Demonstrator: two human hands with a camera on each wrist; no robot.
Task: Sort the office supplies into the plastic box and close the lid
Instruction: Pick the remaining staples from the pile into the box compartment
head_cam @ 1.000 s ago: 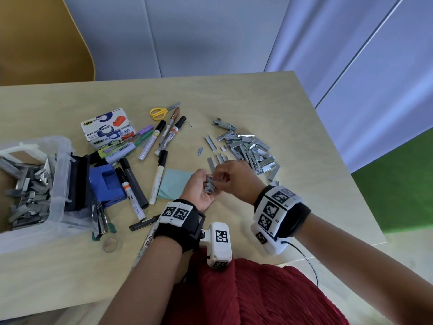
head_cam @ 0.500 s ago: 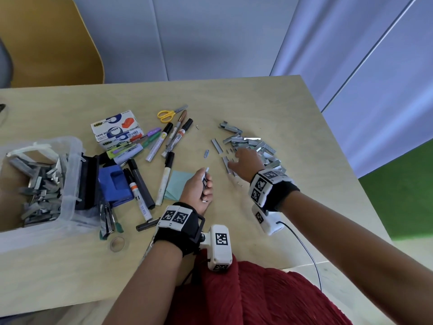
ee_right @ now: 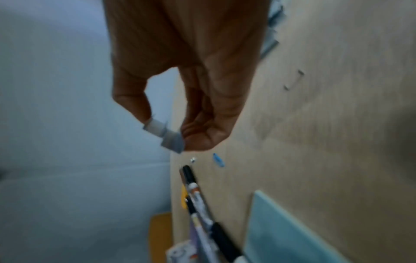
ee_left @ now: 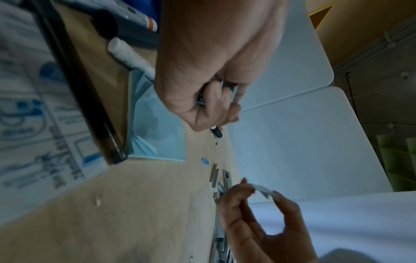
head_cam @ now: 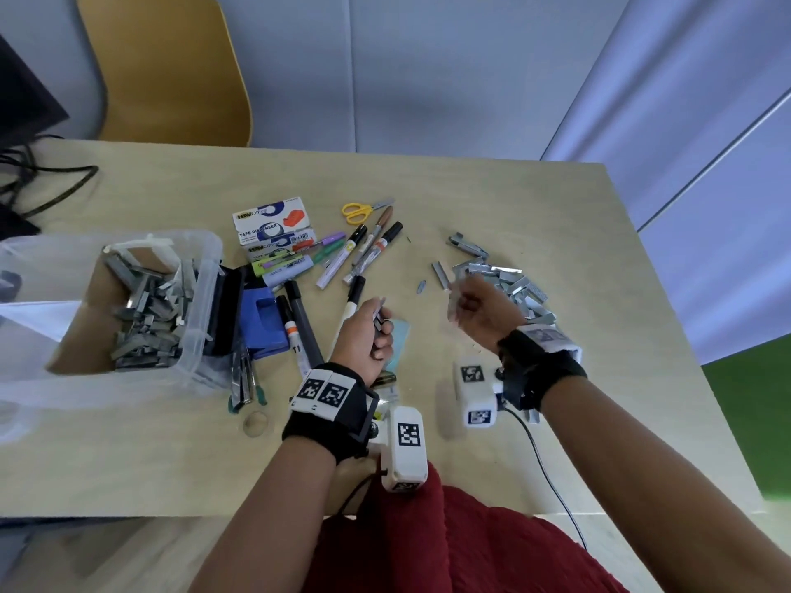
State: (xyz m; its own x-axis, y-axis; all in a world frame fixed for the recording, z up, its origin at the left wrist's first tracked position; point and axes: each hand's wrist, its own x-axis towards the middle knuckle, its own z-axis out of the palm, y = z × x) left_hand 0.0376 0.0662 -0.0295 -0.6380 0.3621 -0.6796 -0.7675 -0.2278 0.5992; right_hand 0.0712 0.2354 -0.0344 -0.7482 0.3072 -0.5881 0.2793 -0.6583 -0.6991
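Bare table (head_cam: 492, 199) extends beyond both hands to its far edge; the plastic box (head_cam: 201, 318) stands left of them. Left hand (head_cam: 364, 336) fists around staple strips (ee_left: 202, 103); right hand (head_cam: 479, 310), raised beside the staple pile (head_cam: 513, 284), pinches one staple strip (ee_right: 162, 133) between thumb and fingertips.

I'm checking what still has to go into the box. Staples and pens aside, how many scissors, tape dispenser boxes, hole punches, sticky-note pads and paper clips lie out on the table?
Yellow-handled scissors: 1
Tape dispenser boxes, stacked: 2
Blue hole punch: 1
Light blue sticky-note pad: 1
Blue paper clip: 1
Total: 6
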